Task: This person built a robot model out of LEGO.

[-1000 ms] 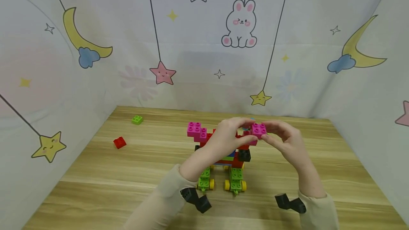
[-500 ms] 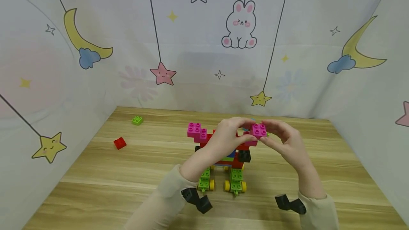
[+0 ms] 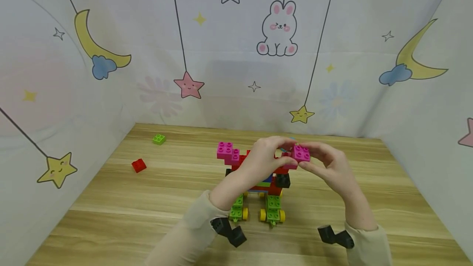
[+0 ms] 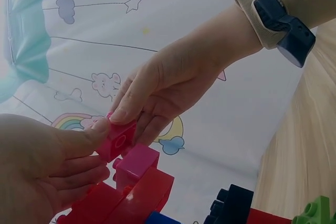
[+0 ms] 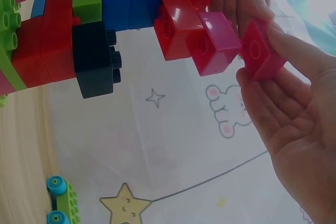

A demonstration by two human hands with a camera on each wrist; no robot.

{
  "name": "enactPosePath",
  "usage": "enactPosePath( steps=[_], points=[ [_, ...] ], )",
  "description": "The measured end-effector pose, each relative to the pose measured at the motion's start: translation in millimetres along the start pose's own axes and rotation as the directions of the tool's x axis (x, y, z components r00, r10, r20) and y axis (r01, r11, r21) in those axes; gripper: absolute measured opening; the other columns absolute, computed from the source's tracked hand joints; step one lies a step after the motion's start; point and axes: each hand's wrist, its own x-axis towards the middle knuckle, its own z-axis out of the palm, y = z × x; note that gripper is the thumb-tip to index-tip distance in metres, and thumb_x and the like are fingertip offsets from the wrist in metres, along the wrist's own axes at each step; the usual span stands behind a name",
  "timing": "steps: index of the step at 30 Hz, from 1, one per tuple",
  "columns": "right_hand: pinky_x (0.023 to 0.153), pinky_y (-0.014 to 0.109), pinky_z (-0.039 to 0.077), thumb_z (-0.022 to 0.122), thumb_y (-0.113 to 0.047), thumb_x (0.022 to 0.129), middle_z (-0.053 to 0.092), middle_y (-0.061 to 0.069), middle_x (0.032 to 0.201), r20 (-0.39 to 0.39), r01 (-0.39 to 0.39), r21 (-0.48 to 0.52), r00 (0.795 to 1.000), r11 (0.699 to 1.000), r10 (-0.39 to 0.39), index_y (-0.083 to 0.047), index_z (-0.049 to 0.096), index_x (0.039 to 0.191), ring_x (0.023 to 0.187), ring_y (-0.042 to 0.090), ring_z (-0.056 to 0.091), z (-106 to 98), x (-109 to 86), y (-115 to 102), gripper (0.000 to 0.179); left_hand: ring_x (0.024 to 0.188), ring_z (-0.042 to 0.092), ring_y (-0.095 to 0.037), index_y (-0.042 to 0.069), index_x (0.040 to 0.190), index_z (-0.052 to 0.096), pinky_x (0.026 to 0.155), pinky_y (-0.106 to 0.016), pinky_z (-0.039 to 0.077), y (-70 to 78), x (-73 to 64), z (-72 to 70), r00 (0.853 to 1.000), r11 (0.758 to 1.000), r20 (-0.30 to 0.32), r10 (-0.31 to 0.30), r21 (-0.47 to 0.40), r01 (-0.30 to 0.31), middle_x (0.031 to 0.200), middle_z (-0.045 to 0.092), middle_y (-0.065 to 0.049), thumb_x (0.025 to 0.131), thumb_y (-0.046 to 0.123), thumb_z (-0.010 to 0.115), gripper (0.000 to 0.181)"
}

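A pink toy building brick (image 3: 301, 153) is held in the air, tilted, at the right end of a figure of toy bricks (image 3: 274, 202) on yellow wheels. My right hand (image 3: 330, 167) pinches it between thumb and fingers. From the other side, my left hand (image 3: 264, 157) has its thumb and fingertips on the same brick. Just below it, another pink brick (image 5: 218, 45) sits on the figure's red end, apart from the held one. Two stepped pink bricks (image 3: 228, 154) stand at the figure's left end. My left forearm hides much of the figure's middle.
On the wooden table (image 3: 369, 200), a green brick (image 3: 159, 139) and a red brick (image 3: 138, 165) lie at the left. Behind the figure is a small green wheeled piece (image 5: 66, 203) with blue wheels. A printed cloth (image 3: 236, 52) encloses the back and sides.
The held pink brick has shifted slightly right and down and tilted, with the right hand's fingers following it. My left hand and the brick figure look almost unmoved.
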Motion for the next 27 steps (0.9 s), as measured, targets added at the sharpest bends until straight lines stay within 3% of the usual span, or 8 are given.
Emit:
enactPosePath(
  steps=[7,12,19,27],
  points=[
    [0.09,0.011,0.049,0.066,0.016,0.083,0.065,-0.021,0.11,-0.023,-0.03,-0.02,0.999,0.999,0.03,0.013,0.061,0.116,0.098,-0.003,0.062,0.2,0.5,-0.8,0.034,0.112,0.064,-0.019,0.008,0.128,0.064,0.097,-0.03,0.052,0.4,-0.8,-7.0,1.0,0.998,0.01,-0.018,0.058,0.017,0.124,0.068,-0.007,0.085,0.023,0.075,0.047],
    [0.089,0.01,0.049,0.065,0.013,0.085,0.064,-0.021,0.108,-0.011,-0.084,-0.03,0.996,0.996,0.084,0.011,0.061,0.118,0.098,-0.003,0.062,-0.9,0.2,-0.9,0.033,0.114,0.063,-0.02,0.008,0.13,0.064,0.097,-0.03,0.052,-0.2,-0.5,-8.6,0.995,0.994,0.069,-0.067,0.09,0.06,0.125,0.068,-0.006,0.084,0.027,0.076,0.051],
    [0.09,0.009,0.048,0.066,0.01,0.086,0.064,-0.022,0.107,0.004,-0.117,-0.04,0.993,0.992,0.117,0.01,0.062,0.119,0.098,-0.004,0.061,-1.6,0.0,-0.1,0.033,0.114,0.064,-0.019,0.01,0.135,0.06,0.093,-0.026,0.054,-2.5,1.9,-6.0,0.976,0.98,0.156,-0.153,0.151,0.129,0.124,0.068,-0.005,0.085,0.027,0.076,0.055],
    [0.09,0.009,0.048,0.066,0.009,0.086,0.064,-0.023,0.107,0.01,-0.133,-0.043,0.991,0.99,0.133,0.01,0.062,0.119,0.098,-0.004,0.061,-2.2,0.2,0.6,0.033,0.109,0.066,-0.017,0.008,0.135,0.06,0.09,-0.024,0.054,-2.8,2.9,-5.9,0.972,0.978,0.167,-0.163,0.157,0.137,0.12,0.07,-0.005,0.087,0.022,0.074,0.052]
  ],
)
